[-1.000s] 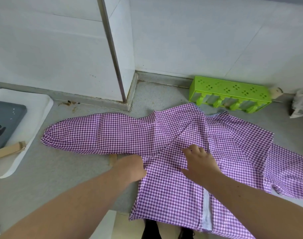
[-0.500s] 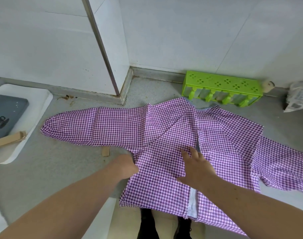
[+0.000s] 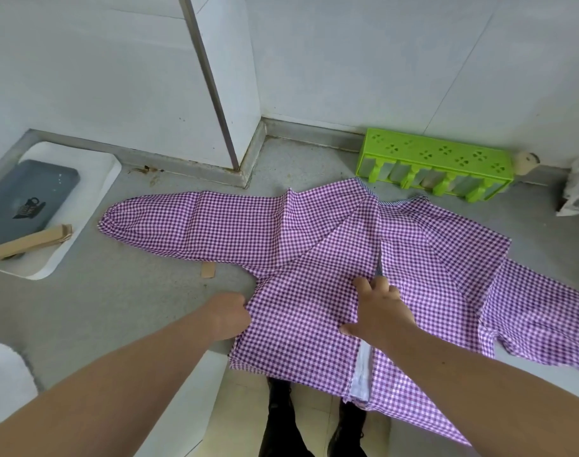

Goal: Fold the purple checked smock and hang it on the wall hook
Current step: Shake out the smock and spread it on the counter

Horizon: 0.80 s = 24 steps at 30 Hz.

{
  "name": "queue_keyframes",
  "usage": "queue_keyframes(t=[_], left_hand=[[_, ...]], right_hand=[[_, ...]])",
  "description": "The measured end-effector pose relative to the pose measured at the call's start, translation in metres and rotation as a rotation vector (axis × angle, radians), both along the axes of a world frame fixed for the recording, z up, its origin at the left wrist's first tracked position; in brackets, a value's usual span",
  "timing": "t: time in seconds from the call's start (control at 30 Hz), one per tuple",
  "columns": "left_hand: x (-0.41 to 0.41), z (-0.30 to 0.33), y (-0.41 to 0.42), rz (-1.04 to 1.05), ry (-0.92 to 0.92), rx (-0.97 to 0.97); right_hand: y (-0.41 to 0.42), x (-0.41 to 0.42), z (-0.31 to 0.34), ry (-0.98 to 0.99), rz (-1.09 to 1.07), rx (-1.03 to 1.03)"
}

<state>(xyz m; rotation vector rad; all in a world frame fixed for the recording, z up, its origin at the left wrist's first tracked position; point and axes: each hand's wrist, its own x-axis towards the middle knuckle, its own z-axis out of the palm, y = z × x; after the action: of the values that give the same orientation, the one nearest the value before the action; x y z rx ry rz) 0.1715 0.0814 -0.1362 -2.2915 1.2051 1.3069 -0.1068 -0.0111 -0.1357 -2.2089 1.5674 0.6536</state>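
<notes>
Purple checked smock [image 3: 314, 245] lies spread flat on the grey tabletop [image 3: 123, 301], back opening up, white inner strip showing at the near hem. Left sleeve stretches out to the left, right sleeve trails off to the right edge. Near hem hangs just over the tabletop's near edge, above the person's dark shoes.

Left hand [image 3: 230, 316] at the smock's left side seam, knuckles up, fingers curled under onto the fabric edge; looks like a pinch on the cloth, fingertips hidden. Right hand [image 3: 378, 311] lies palm down on the middle of the smock beside the back opening, fingers [image 3: 364, 285] spread and flat, thumb out to the left, pressing the cloth.

Versus half a second ago: both hands hold about the same spots on the garment, left hand's grip at the seam unchanged, right hand still flat with fingers a bit more fanned. Smock's layout unchanged; left panel edge near the left hand sits slightly more bunched.

Far right: green plastic rack [image 3: 436, 166] against the wall, just beyond the smock's collar. Far left: white tray [image 3: 87, 199] holding a grey tray [image 3: 21, 199] and a cardboard strip [image 3: 27, 242]. Small tan scrap [image 3: 208, 269] on the tabletop just below the left sleeve. Plastic bag [image 3: 578, 189] at the right edge.
</notes>
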Motion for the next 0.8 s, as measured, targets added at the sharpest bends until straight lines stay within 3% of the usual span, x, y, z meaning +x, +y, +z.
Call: queue_keyframes(t=[0.13,0.2,0.37,0.43,0.5,0.63,0.7,0.8], left_hand=[[-0.010,0.007,0.006,0.499,0.253,0.174],[-0.005,0.004,0.007,0.500,0.205,0.189],[-0.011,0.010,-0.009,-0.218,-0.250,-0.319],[-0.022,0.008,-0.019,-0.688,-0.294,-0.496],[-0.034,-0.001,-0.030,-0.984,-0.225,-0.498],[-0.056,-0.017,-0.053,-1.054,-0.278,-0.284],[-0.063,-0.019,-0.062,-1.016,-0.343,-0.171],[-0.068,-0.020,-0.069,-0.981,-0.381,-0.065]], right_hand=[[-0.003,-0.001,-0.003,0.002,0.014,0.004],[-0.004,-0.002,-0.004,0.004,0.024,0.000],[-0.009,-0.009,-0.010,-0.022,0.087,-0.002],[-0.012,-0.014,-0.011,-0.042,0.126,-0.006],[-0.013,-0.020,-0.009,-0.063,0.208,-0.019],[-0.009,-0.041,0.003,-0.155,0.608,-0.039],[-0.003,-0.053,0.010,-0.175,0.810,0.057],[0.008,-0.064,0.013,-0.168,0.846,0.207]])
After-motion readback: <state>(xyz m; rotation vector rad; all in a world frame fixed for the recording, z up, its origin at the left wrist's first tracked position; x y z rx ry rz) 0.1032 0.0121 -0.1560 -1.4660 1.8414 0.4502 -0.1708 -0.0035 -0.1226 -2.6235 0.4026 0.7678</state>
